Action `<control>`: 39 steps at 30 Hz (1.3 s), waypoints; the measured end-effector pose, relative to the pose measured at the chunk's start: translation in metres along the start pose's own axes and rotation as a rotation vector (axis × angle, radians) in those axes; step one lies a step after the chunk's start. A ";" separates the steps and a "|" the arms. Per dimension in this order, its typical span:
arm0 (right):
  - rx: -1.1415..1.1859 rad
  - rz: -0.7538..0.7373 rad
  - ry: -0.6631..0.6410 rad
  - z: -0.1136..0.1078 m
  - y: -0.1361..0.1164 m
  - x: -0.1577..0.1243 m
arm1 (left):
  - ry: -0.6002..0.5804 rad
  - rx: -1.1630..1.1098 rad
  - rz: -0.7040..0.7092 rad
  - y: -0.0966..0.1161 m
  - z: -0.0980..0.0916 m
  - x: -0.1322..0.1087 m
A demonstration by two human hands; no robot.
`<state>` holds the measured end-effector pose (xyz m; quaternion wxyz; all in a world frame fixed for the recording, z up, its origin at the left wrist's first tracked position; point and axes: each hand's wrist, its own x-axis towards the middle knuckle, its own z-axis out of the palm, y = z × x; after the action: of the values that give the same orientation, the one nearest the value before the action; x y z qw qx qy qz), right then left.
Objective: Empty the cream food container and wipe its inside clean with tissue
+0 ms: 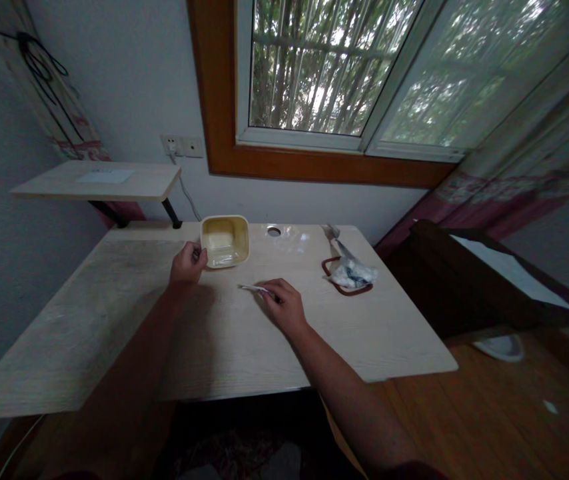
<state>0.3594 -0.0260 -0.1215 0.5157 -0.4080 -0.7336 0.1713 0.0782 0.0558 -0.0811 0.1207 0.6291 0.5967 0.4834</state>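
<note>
A yellow, rounded square plastic container is on the pale table, its inside facing me. My left hand is at the container's lower left corner, fingers curled and closed against its side. To the right and nearer to me, my right hand pinches a thin white stick. The stick points left, below the container, and is apart from it. Its exact kind is too small to make out.
A crumpled clear plastic bag lies over a reddish-brown frame on the table's right. A raised shelf stands at the back left. Behind the table are a wall and window. A dark piece of furniture is at the right.
</note>
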 end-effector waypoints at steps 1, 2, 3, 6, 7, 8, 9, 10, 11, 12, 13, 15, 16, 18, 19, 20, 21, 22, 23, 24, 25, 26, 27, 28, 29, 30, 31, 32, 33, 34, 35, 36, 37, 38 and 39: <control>-0.005 0.007 0.002 0.000 0.000 0.000 | 0.006 -0.021 -0.013 -0.004 0.002 -0.005; -0.010 0.012 0.005 0.000 0.000 0.000 | -0.004 -0.043 -0.029 -0.008 0.005 -0.009; -0.014 0.018 0.009 -0.001 0.000 0.000 | -0.007 -0.067 -0.042 -0.010 0.007 -0.013; -0.023 0.032 0.035 -0.001 -0.001 -0.001 | -0.023 -0.132 -0.058 -0.014 0.013 -0.022; -0.027 0.037 0.042 -0.001 -0.001 -0.001 | -0.025 -0.149 -0.059 -0.014 0.014 -0.024; -0.031 0.039 0.046 -0.001 -0.001 -0.001 | -0.026 -0.164 -0.061 -0.014 0.014 -0.026; -0.035 0.040 0.046 -0.001 -0.001 -0.001 | -0.023 -0.178 -0.066 -0.013 0.014 -0.027; -0.037 0.042 0.044 -0.001 -0.001 -0.001 | -0.018 -0.192 -0.074 -0.013 0.014 -0.028; -0.038 0.043 0.041 -0.001 -0.001 -0.001 | -0.009 -0.207 -0.083 -0.013 0.014 -0.029; -0.039 0.044 0.038 0.000 0.000 -0.001 | 0.000 -0.220 -0.091 -0.012 0.014 -0.030; -0.041 0.046 0.035 0.000 0.000 0.000 | 0.008 -0.233 -0.098 -0.012 0.013 -0.030; -0.046 0.046 0.027 0.000 0.001 0.000 | 0.019 -0.252 -0.109 -0.010 0.012 -0.030; -0.048 0.045 0.022 0.000 0.002 0.000 | 0.017 -0.258 -0.110 -0.010 0.011 -0.030; -0.050 0.039 0.013 0.000 0.002 0.000 | 0.010 -0.261 -0.105 -0.009 0.011 -0.030; -0.048 0.036 0.009 0.000 0.003 0.000 | 0.007 -0.258 -0.102 -0.008 0.010 -0.030; -0.045 0.035 0.007 0.000 0.003 0.000 | 0.004 -0.255 -0.098 -0.008 0.010 -0.030; -0.040 0.034 0.004 0.000 0.003 0.000 | 0.005 -0.251 -0.093 -0.008 0.009 -0.030; -0.035 0.033 0.004 0.000 0.002 0.000 | 0.010 -0.245 -0.082 -0.008 0.009 -0.029; -0.032 0.034 0.007 0.000 0.002 0.000 | 0.018 -0.236 -0.063 -0.008 0.009 -0.029; -0.032 0.036 0.009 0.000 0.002 0.000 | 0.028 -0.227 -0.036 -0.008 0.009 -0.029; -0.035 0.038 0.012 0.000 0.002 0.000 | 0.037 -0.217 -0.003 -0.008 0.008 -0.028; -0.040 0.038 0.013 0.000 0.001 0.000 | 0.045 -0.209 0.028 -0.008 0.008 -0.028; -0.044 0.039 0.014 0.000 0.001 0.000 | 0.049 -0.202 0.053 -0.008 0.008 -0.028; -0.046 0.038 0.014 0.000 0.001 0.001 | 0.049 -0.198 0.069 -0.007 0.008 -0.027; -0.046 0.037 0.012 0.000 0.001 0.001 | 0.048 -0.197 0.078 -0.007 0.007 -0.027; -0.046 0.035 0.011 0.000 0.002 0.001 | 0.048 -0.197 0.082 -0.006 0.007 -0.027; -0.047 0.034 0.010 0.000 0.002 0.001 | 0.048 -0.197 0.084 -0.006 0.007 -0.027; -0.048 0.034 0.009 0.000 0.002 0.001 | 0.048 -0.198 0.084 -0.006 0.007 -0.027; -0.049 0.035 0.007 0.000 0.003 0.001 | 0.049 -0.201 0.084 -0.005 0.007 -0.027; -0.050 0.037 0.005 0.000 0.003 0.001 | 0.051 -0.203 0.084 -0.005 0.007 -0.027; -0.050 0.041 0.004 0.000 0.003 0.001 | 0.053 -0.205 0.084 -0.005 0.008 -0.027; -0.050 0.046 0.003 0.000 0.004 0.000 | 0.053 -0.207 0.084 -0.005 0.008 -0.027; -0.049 0.049 0.003 0.001 0.004 0.000 | 0.052 -0.209 0.084 -0.006 0.008 -0.027; -0.047 0.052 0.002 0.001 0.004 0.000 | 0.051 -0.212 0.085 -0.006 0.008 -0.027; -0.047 0.052 0.002 0.000 0.003 0.000 | 0.047 -0.213 0.087 -0.007 0.009 -0.027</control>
<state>0.3604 -0.0237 -0.1239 0.5020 -0.4391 -0.7261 0.1673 0.0853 0.0379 -0.1028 0.1514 0.6265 0.5169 0.5634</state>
